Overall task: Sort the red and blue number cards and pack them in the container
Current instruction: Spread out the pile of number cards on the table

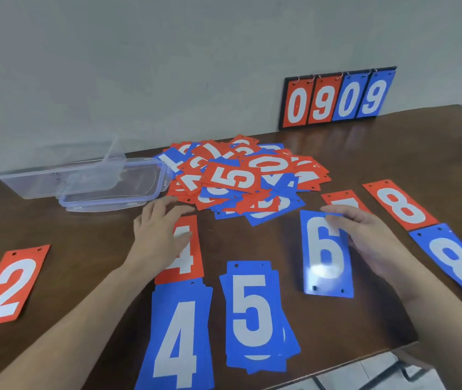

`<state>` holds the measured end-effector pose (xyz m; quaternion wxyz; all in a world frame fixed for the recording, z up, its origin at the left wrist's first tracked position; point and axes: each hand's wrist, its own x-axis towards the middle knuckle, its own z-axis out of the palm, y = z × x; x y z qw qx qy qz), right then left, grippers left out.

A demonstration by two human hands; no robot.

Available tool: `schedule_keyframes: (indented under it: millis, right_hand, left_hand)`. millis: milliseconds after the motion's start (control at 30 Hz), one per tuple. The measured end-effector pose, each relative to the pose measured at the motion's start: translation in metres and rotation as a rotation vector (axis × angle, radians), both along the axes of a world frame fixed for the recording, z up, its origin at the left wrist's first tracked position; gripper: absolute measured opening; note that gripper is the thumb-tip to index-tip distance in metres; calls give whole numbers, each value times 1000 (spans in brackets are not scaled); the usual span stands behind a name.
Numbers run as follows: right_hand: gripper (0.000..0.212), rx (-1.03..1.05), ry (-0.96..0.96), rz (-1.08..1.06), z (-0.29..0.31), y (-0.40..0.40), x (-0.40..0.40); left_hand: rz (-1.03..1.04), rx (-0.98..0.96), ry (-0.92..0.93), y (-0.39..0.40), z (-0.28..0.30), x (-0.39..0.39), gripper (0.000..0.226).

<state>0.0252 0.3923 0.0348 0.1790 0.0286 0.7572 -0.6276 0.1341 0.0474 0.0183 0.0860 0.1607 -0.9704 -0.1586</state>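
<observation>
A mixed heap of red and blue number cards (241, 178) lies mid-table. My right hand (365, 235) pinches a blue 6 card (327, 266) by its top edge, thumb under and fingers over it, just above the table. My left hand (159, 232) lies flat with straight fingers on a red 4 card (187, 266). Sorted cards lie in front: a red 2 (10, 285), a blue 4 stack (179, 342), a blue 5 stack (255, 316), a red 8 (400, 205), a blue 8 (461, 263). A red card (342, 199) is partly hidden behind my right hand.
A clear plastic container (52, 181) leans on its blue-rimmed lid (111, 198) at the left of the heap. A flip scoreboard reading 0909 (337, 98) stands against the wall. The table's right edge (435, 342) drops off beside my right forearm.
</observation>
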Motion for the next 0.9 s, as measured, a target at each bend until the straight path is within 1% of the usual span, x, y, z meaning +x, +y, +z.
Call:
schedule_keyframes:
  millis: [67,133,200,233,267,300,367,467,567,700,800,900]
  right_hand:
    - [12,51,-32,-21,2,5,3]
    - [14,51,-34,-64,1,8,5]
    - [25,-53,-33,-114,-1,10,8]
    - [32,-116,-36,-130,-1,10,11]
    - [39,-159,-42,-142,-1,9,14]
    - [46,-190,-53,-151,-1,9,17]
    - [54,-266,-80,-152,-2,8,23]
    - [52,-326,-124,-128,-6,8,36]
    - [50,-357,-134,-101,-9,10,48]
    - [49,-398,-140,-118,-6,27,56]
    - [50,-336,-149,-91,-5,47,58]
    - [47,-202,-111,-71,-4,74,58]
  left_hand:
    - [-62,40,64,11,0,-1,43]
    - [-139,117,132,25,2,-1,27]
    - [-179,373,118,45,13,0,9]
    - [-187,526,82,57,19,-1,5]
    - [-195,654,42,68,24,-4,6]
    - [-204,738,-3,79,28,-7,8]
    - [-221,829,-99,96,32,-16,13]
    - [-236,989,-149,116,35,-26,29]
    - [-253,1059,-119,132,37,-35,34]
    - [-260,987,-70,154,38,-51,28]
    - [-312,1021,-96,178,34,-62,22]
    - [-375,1080,-112,206,30,-74,23]
